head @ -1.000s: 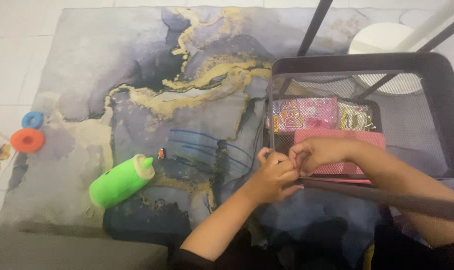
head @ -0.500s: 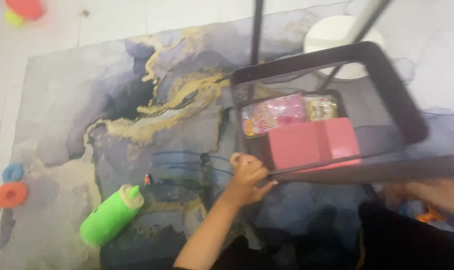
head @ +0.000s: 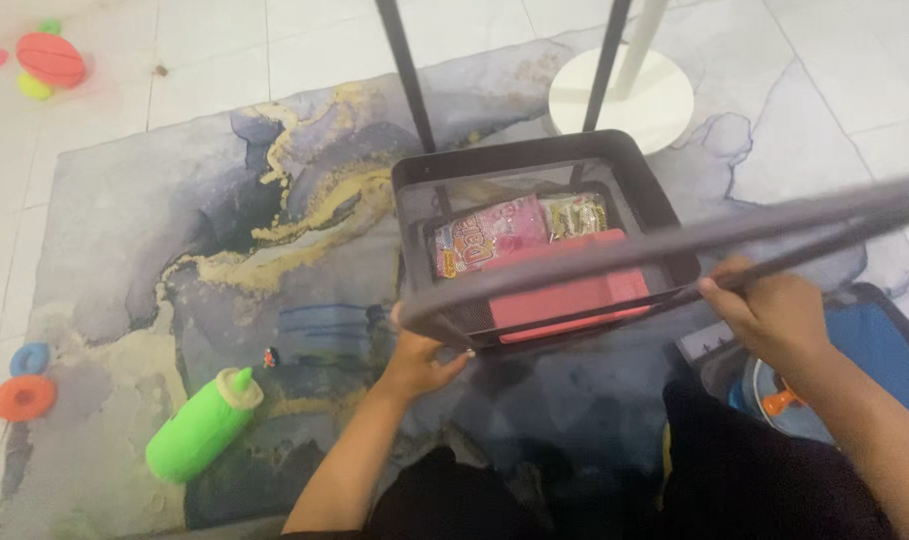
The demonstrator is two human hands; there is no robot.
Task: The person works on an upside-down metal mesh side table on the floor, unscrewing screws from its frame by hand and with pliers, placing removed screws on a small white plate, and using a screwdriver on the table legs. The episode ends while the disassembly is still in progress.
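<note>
left hand [head: 422, 362] at 6 o'clock, palm up under black mesh basket [head: 615, 163], fingers curled on its near rim | right hand [head: 773, 312] at 4 o'clock, fingers clamped on grey frame bar [head: 695, 240] | basket centre, holding red box [head: 565, 290], pink snack packet [head: 487, 238] | green bottle [head: 201, 426] at 8 o'clock on rug [head: 175, 240]

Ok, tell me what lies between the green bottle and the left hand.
Head view: only bare rug between green bottle and left hand; a tiny toy figure sits just above.
</note>
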